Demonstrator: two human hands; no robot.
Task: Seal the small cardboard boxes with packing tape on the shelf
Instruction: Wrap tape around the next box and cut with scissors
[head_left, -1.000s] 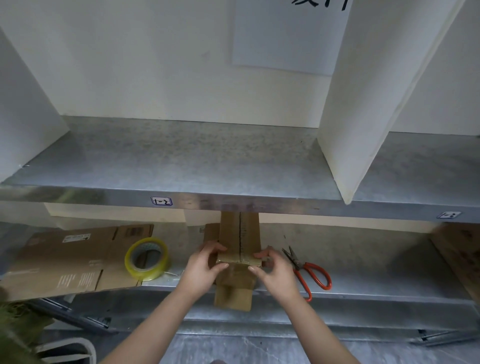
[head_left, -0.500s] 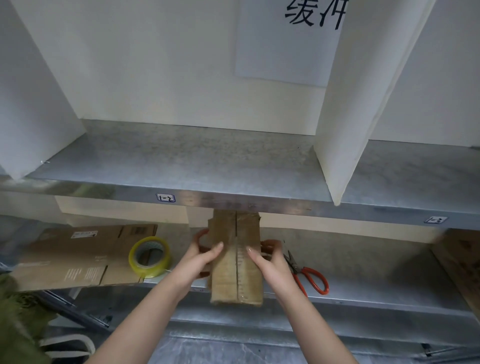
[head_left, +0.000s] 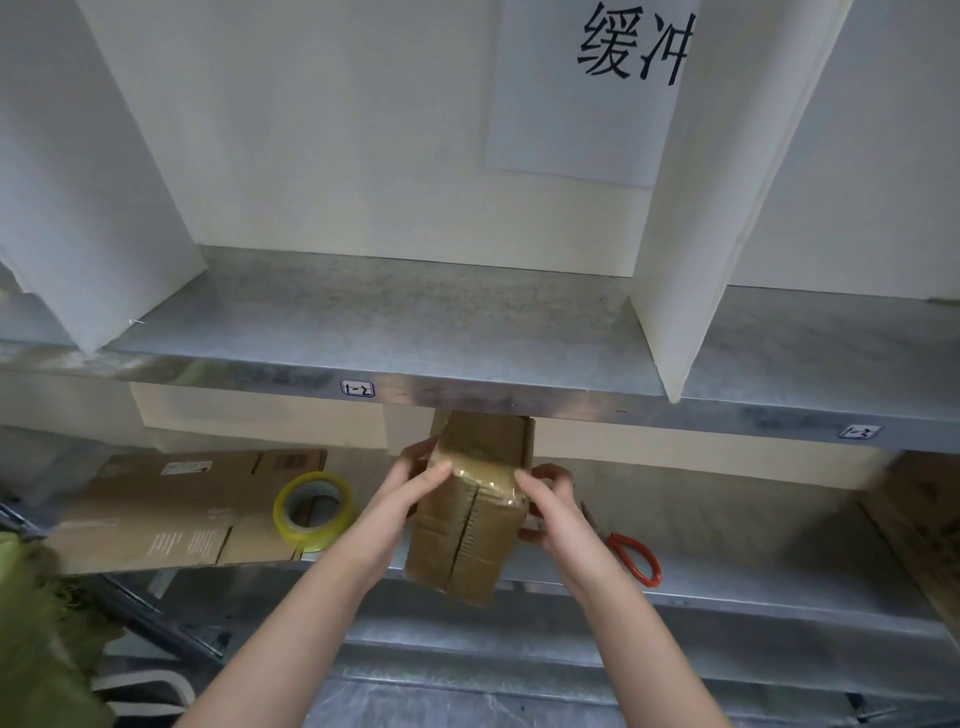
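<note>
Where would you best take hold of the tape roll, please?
Probably grip the tape roll by its upper rim, fingers through the open core and thumb outside, coming from the front: it stands on edge, tilted back, with the core facing forward.

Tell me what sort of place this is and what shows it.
Probably a stockroom or packing area: metal shelves with numbered labels, flattened cardboard beside a tape roll, and a small box held by the left hand and right hand.
</note>
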